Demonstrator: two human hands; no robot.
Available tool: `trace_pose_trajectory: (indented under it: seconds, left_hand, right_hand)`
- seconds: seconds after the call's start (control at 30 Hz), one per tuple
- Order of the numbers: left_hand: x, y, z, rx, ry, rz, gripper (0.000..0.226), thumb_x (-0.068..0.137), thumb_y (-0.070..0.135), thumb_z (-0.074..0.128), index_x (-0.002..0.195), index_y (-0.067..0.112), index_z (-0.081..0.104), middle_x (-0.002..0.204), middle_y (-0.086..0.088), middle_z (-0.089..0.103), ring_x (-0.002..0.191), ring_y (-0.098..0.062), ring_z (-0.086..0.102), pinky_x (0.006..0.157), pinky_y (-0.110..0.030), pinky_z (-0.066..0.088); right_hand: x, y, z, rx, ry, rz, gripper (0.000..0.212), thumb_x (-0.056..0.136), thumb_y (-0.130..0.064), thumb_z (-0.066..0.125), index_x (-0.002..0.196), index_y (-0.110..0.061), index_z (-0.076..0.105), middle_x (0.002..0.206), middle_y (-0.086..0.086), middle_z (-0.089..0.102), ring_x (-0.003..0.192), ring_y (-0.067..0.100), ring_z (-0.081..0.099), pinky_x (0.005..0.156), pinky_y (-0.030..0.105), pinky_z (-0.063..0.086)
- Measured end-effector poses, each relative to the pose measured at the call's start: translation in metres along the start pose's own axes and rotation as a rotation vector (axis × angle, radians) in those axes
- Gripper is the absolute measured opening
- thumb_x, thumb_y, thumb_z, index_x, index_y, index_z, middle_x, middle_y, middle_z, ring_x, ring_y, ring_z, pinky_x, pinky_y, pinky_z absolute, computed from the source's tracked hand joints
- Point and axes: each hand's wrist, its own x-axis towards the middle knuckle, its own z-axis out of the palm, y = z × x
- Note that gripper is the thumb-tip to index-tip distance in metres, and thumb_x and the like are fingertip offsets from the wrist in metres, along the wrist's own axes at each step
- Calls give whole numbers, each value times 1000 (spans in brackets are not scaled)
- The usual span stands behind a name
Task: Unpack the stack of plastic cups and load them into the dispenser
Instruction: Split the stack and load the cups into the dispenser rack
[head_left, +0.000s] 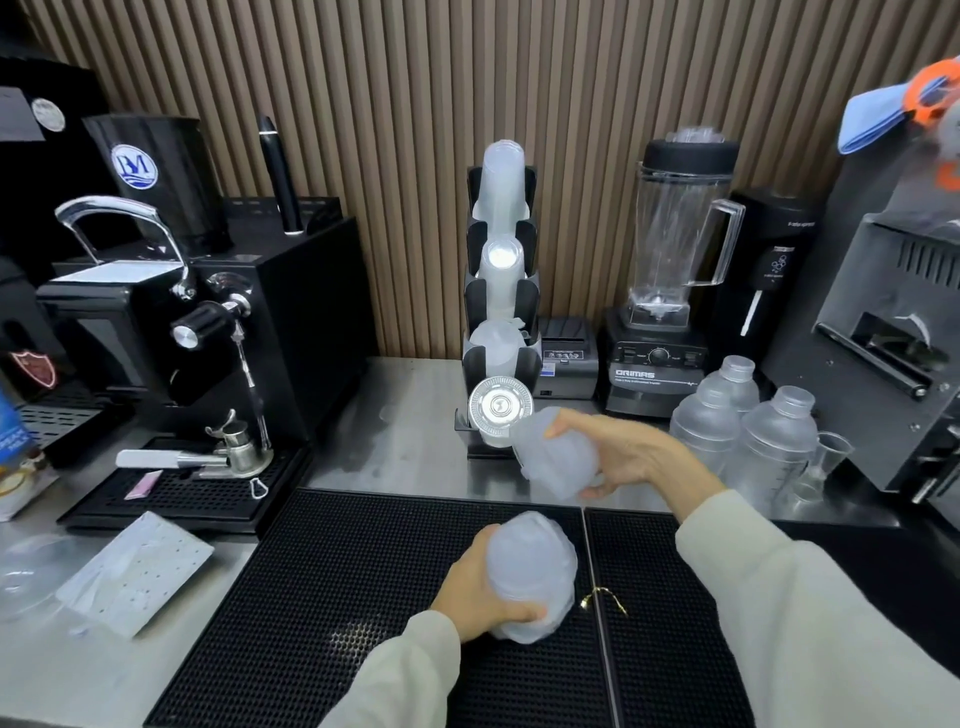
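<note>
A black tiered cup dispenser (531, 358) stands at the back of the counter, its slots holding translucent cup stacks; a stack of lids (498, 404) sits in its lowest slot. My right hand (618, 448) grips a short stack of translucent plastic cups (555, 456), held tilted just right of the dispenser's base. My left hand (480, 587) holds a second bunch of plastic cups (535, 571), still partly in clear wrapping, over the black rubber bar mat (363, 597).
An espresso machine (171, 322) with drip tray stands left. A blender (670, 270), several plastic shaker bottles (769, 441) and a black machine (883, 332) stand right. A receipt printer (569, 358) sits behind the dispenser. Torn plastic wrap (130, 571) lies at left.
</note>
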Motion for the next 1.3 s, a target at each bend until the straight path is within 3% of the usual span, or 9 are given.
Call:
trace_pose_trajectory:
  seconds: [0.1, 0.2, 0.33, 0.47, 0.67, 0.83, 0.97, 1.13, 1.3]
  left_hand:
    - [5, 1, -6, 51, -54, -14, 118, 44, 54, 84, 141, 28, 23, 134, 11, 43, 124, -13, 44, 104, -30, 40]
    - [9, 8, -19, 77, -76, -19, 140, 41, 63, 84, 149, 24, 4, 149, 10, 24, 138, -12, 26, 115, -31, 25]
    - [17, 34, -48, 199, 119, 210, 98, 64, 68, 68, 145, 34, 23, 137, 21, 39, 129, 2, 36, 110, -23, 29]
    - [45, 61, -82, 257, 509, 432, 34, 86, 36, 62, 118, 25, 58, 106, 11, 64, 102, -4, 55, 93, -29, 45]
    - [92, 90, -123, 245, 612, 405, 45, 89, 30, 58, 131, 22, 44, 133, 8, 49, 125, -9, 41, 97, -17, 29]
    - [128, 93, -136, 281, 472, 338, 82, 86, 36, 62, 148, 17, 13, 156, 6, 18, 143, -12, 18, 108, -21, 20]
    - [145, 93, -135, 262, 432, 368, 85, 81, 35, 66, 146, 23, 13, 151, 10, 25, 137, -12, 30, 100, -20, 32]
    - [157, 88, -135, 244, 417, 344, 100, 80, 39, 69, 149, 23, -2, 156, 10, 14, 140, -8, 24, 101, -15, 24]
    - [169, 87, -140, 255, 393, 355, 101, 78, 42, 70, 149, 27, 0, 155, 12, 20, 138, -7, 29, 99, -13, 23]
  right_hand:
    - [1, -2, 16, -111, 86, -100, 69, 45, -43, 73, 108, -18, 62, 96, 4, 62, 87, 20, 56, 71, 30, 43]
    - [-2, -20, 23, -209, 153, -238, 44, 57, -40, 75, 91, -17, 60, 93, 0, 55, 88, 17, 51, 73, 31, 39]
    - [-6, -58, 17, -300, 316, -440, 49, 59, -39, 77, 98, -15, 59, 94, 0, 57, 86, 17, 56, 69, 29, 43]
    - [6, -98, 2, -549, 606, -534, 79, 62, -43, 78, 128, -18, 41, 119, 1, 50, 110, 25, 50, 90, 40, 47]
    - [56, -130, 0, -1253, 844, -586, 89, 60, -51, 75, 130, -11, 35, 120, 11, 51, 109, 31, 48, 94, 46, 39]
    - [99, -133, -5, -1511, 781, -648, 90, 63, -51, 75, 133, -12, 34, 126, 14, 49, 112, 31, 46, 94, 43, 38]
    - [121, -143, -5, -1583, 698, -727, 90, 62, -50, 76, 131, -10, 36, 122, 15, 53, 108, 30, 50, 90, 38, 41]
    - [144, -149, -6, -1711, 582, -674, 77, 63, -43, 78, 120, -8, 40, 115, 17, 54, 101, 29, 52, 84, 36, 42]
    - [160, -149, -4, -1738, 539, -656, 89, 66, -35, 78, 134, -6, 30, 123, 18, 48, 109, 30, 48, 90, 38, 42]
